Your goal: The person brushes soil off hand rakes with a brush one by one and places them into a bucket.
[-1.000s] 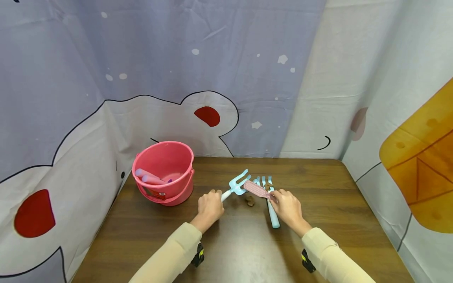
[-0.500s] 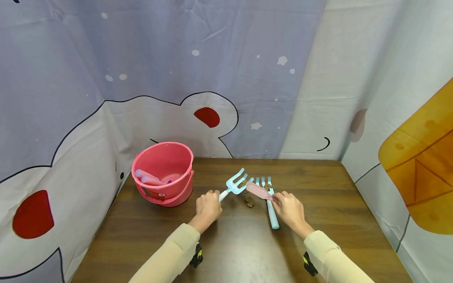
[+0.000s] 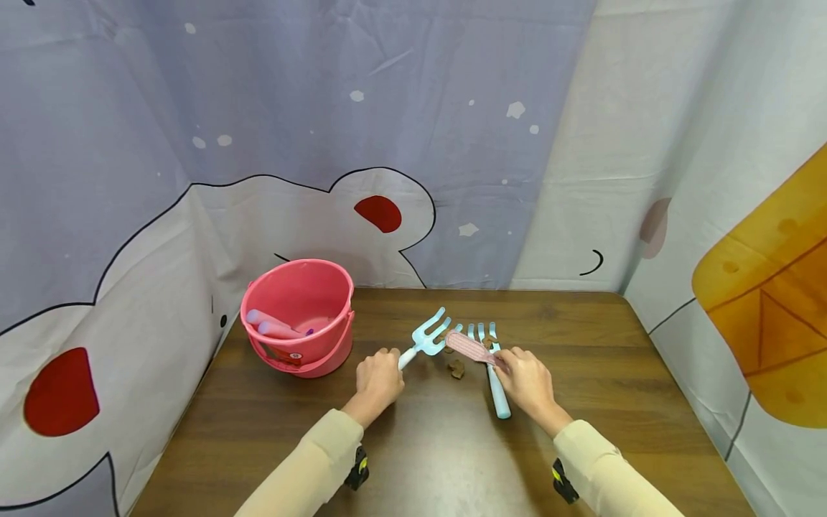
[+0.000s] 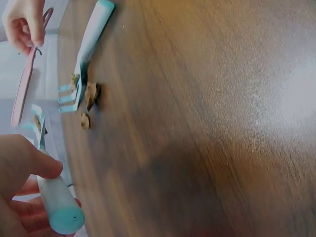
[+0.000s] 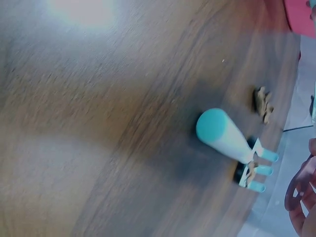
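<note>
One fork (image 3: pixel 428 340), gripped by the left hand (image 3: pixel 379 377) over the table (image 3: pixel 614 373), faces a brush (image 3: pixel 468 347) held close by the pinching right hand (image 3: pixel 526 379) in apparent cleaning, the next stroke calling for steadiness.

Passage is available over the tabletop (image 3: pixel 620 388) right of the right hand (image 3: pixel 528 380), and between the cream sleeves (image 3: pixel 316 452). Farther ahead, the held fork (image 3: pixel 426 342), pink tool (image 3: pixel 468 347), lying fork (image 3: pixel 498 393) and brown lumps (image 3: pixel 456 369) obstruct. A pink bucket (image 3: pixel 291 294) blocks the left rear; a curtain (image 3: pixel 400 108) bounds the far edge.
</note>
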`<state>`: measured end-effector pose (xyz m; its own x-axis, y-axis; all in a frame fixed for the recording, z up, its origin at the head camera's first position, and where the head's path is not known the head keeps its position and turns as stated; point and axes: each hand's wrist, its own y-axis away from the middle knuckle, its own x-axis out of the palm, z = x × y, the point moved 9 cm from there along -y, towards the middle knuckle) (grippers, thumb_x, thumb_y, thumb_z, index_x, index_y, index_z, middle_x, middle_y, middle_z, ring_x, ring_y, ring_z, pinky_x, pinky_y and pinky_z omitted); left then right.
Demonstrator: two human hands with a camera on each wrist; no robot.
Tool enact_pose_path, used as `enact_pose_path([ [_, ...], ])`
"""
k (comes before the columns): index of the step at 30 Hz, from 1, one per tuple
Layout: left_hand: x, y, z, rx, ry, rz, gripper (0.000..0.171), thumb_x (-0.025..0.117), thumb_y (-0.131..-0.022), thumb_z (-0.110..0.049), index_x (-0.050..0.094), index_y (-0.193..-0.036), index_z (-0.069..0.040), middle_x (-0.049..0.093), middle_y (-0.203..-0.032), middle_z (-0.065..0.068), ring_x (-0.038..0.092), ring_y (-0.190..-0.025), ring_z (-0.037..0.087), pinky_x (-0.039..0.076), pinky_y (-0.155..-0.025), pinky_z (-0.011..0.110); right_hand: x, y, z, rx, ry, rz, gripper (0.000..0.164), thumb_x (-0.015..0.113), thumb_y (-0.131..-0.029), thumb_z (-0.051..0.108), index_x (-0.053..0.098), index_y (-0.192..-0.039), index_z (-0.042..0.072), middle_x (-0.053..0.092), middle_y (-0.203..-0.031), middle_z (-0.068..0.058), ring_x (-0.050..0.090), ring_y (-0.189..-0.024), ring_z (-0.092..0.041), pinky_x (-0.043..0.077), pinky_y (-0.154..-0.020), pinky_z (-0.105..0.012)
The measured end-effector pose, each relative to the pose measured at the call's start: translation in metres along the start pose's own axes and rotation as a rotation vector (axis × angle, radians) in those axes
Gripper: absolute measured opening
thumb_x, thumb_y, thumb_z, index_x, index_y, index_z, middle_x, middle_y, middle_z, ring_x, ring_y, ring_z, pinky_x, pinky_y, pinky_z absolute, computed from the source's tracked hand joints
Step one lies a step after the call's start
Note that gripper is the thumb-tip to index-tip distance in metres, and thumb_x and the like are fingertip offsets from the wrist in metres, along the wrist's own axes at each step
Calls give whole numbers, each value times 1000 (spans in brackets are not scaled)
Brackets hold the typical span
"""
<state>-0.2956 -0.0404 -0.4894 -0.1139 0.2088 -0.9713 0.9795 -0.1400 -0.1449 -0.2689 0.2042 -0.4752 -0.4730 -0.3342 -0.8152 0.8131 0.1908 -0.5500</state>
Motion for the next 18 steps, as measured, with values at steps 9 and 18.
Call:
enact_pose_path([
  [9, 1, 3, -18, 38, 18, -23, 18, 72, -71, -22, 61, -81, -12, 54, -67, 2, 58, -57, 27, 42, -47, 37, 0, -8, 23, -45, -32, -15, 21, 76, -70, 16, 69, -90, 16, 63, -78, 1, 57, -65, -19, 46, -53, -36],
  [18, -2, 9, -30, 101, 22, -65, 19, 73, -69, -22, 60, -78, -12, 54, -66, 1, 58, -54, 26, 40, -44, 36, 3, -6, 22, -46, -20, -23, 23, 78, -68, 17, 69, -90, 16, 63, -78, 0, 57, -64, -21, 47, -50, -38],
])
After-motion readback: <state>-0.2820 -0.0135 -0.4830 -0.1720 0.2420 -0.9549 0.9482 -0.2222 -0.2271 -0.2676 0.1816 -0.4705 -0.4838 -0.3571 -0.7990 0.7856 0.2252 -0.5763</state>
